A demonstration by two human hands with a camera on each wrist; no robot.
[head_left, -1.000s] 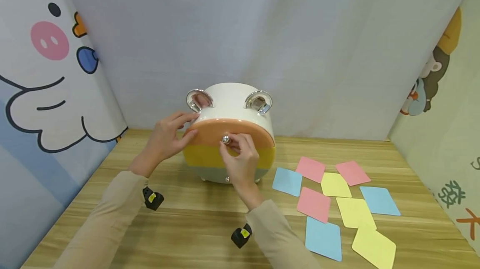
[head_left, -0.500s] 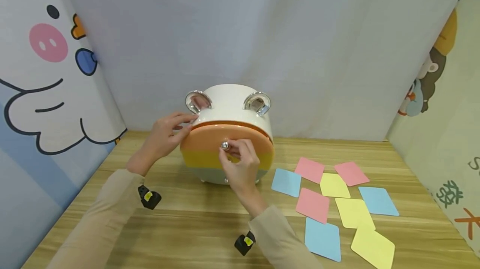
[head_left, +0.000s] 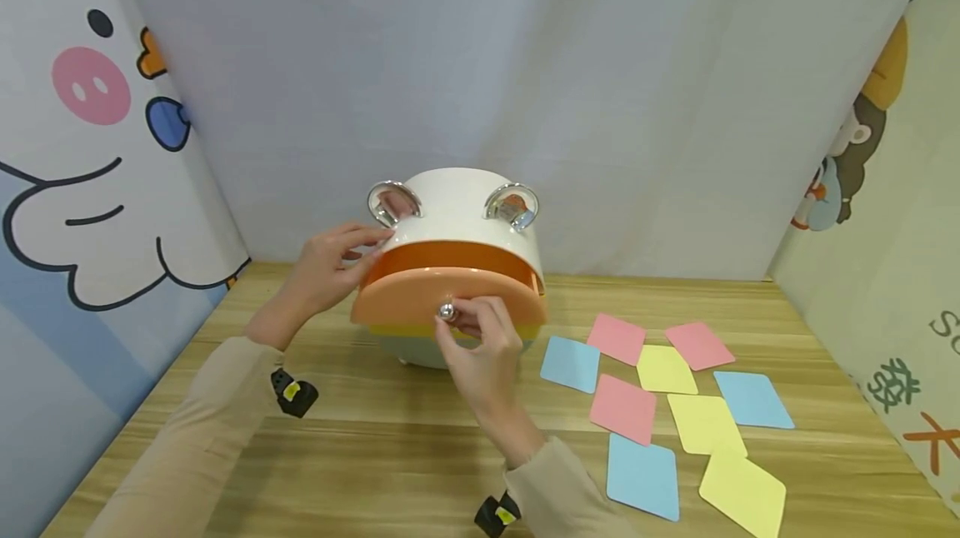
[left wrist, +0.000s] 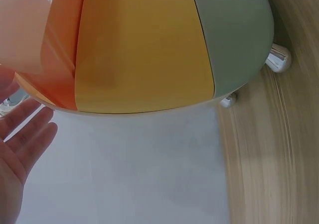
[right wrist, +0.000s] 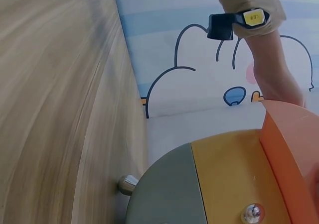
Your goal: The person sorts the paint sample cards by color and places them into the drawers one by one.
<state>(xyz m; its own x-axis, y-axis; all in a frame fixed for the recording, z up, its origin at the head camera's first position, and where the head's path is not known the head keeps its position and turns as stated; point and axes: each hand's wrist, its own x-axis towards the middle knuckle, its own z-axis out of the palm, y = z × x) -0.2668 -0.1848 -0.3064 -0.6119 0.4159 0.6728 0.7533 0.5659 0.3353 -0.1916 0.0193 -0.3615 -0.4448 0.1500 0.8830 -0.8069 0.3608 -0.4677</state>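
A small round-fronted cabinet (head_left: 457, 201) has a white glossy shell and two silver ear-shaped loops on top. Its orange top drawer (head_left: 393, 298) is pulled partway out, showing the gap behind its front. My right hand (head_left: 486, 355) pinches that drawer's silver knob (head_left: 447, 311) between thumb and fingers. Against the cabinet's upper left side rests my left hand (head_left: 326, 267), fingers extended; the left wrist view shows its fingers (left wrist: 35, 134) at the shell's edge. Below, the yellow drawer (left wrist: 144, 50) and grey-green drawer (left wrist: 234, 40) sit flush. The right hand is mostly outside the right wrist view.
Several pink, blue and yellow square cards lie right of the cabinet, among them a pink card (head_left: 622, 409) and a blue card (head_left: 641, 475). The wooden table (head_left: 360, 471) meets a pale curtain (head_left: 637, 105) behind. Cartoon-printed panels stand at both sides.
The orange drawer was closed and has slid out toward me, with my right hand drawing its knob nearer and lower. My left hand has stayed by the cabinet's upper left side.
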